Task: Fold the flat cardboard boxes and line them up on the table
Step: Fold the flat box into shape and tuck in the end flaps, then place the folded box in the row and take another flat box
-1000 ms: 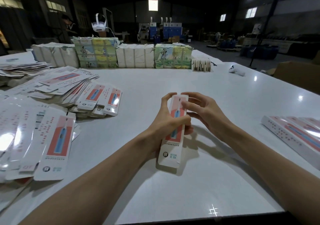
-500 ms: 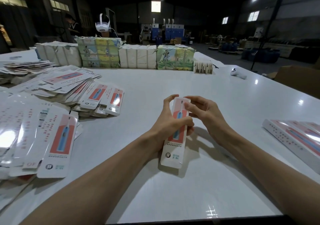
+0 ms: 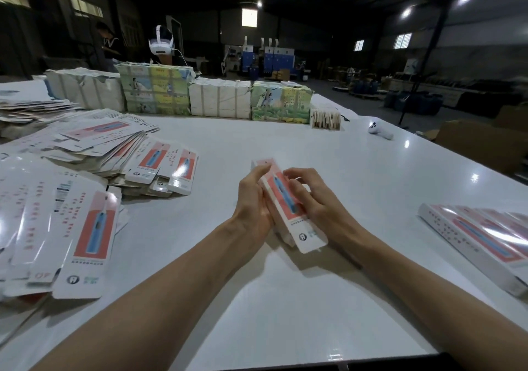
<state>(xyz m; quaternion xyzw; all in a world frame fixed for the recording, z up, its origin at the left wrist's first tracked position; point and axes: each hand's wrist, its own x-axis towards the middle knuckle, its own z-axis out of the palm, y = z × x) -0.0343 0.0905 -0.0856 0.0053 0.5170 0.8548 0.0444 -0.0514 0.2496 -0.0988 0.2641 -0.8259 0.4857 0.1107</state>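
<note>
Held over mid table [image 3: 285, 313] between both hands: the box [image 3: 282, 198], face up, long axis slanting from far left to near right. Gripped along its left edge by the curled left hand [image 3: 251, 210] and on face and right edge by the bent fingers of the right hand [image 3: 317, 205]. Well apart to the right, nearer the right hand, the row [image 3: 471, 236] on much the same slant: likely a sideways carry, little turning.

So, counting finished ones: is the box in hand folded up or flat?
Folded up: the box shows a side wall beside its printed face, between left hand and right hand.
</note>
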